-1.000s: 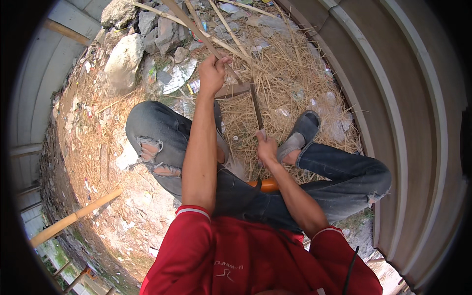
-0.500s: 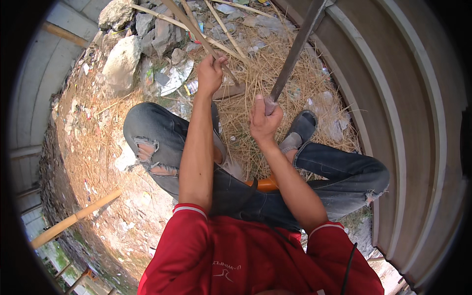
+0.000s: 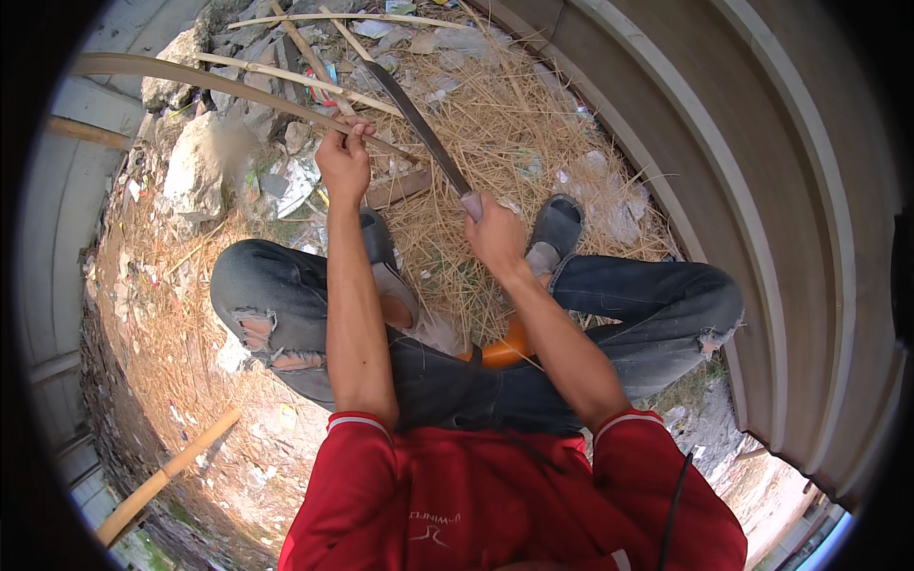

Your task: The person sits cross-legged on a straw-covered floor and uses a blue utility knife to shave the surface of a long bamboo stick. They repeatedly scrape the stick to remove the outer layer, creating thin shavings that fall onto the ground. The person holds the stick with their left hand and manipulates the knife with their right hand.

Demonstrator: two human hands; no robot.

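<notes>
My left hand (image 3: pixel 344 167) is closed around a long bamboo strip (image 3: pixel 228 90), which slants from the far left down to a short end beyond my fingers. In my right hand (image 3: pixel 499 231) is the handle of a machete, fingers wrapped round it. The dark machete blade (image 3: pixel 419 124) points away and to the left, its tip near some pale sticks. The strip's near end comes close to the blade; I cannot tell if they touch. Below that end, a brown wooden block (image 3: pixel 400 188) lies on the ground between my feet.
Dry straw and shavings (image 3: pixel 505 114) cover the ground ahead. Several pale bamboo sticks (image 3: pixel 286 72) lie at the far side, beside grey rocks (image 3: pixel 197 164). A corrugated metal wall (image 3: pixel 685 124) curves along the right. Something orange (image 3: pixel 509 346) sits under my legs.
The machete has swung from pointing up and right to pointing up and left. My left hand has shifted left, and its bamboo strip has tipped over toward the left.
</notes>
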